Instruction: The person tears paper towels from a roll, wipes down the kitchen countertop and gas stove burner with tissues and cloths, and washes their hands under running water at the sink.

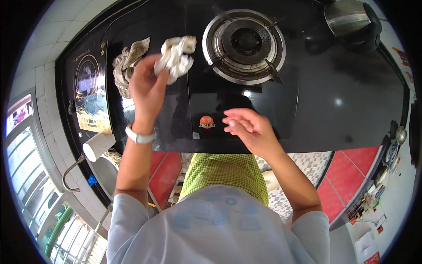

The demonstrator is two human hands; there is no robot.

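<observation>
Left hand [147,90] pinches a crumpled white cloth [176,57] — probably light, soft, best held by a bunched fold; right hand [254,134], fingers loosely parted, looks empty.

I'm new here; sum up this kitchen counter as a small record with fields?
Left hand: pinching crumpled white cloth or paper
Right hand: fingers loosely curled, holding nothing visible
Beside left hand: crumpled greyish cloth on glossy black countertop
Centre back: round metal gas burner
Back right: silver-and-black metal kettle
Left end: flat rectangular black-and-gold hob
</observation>
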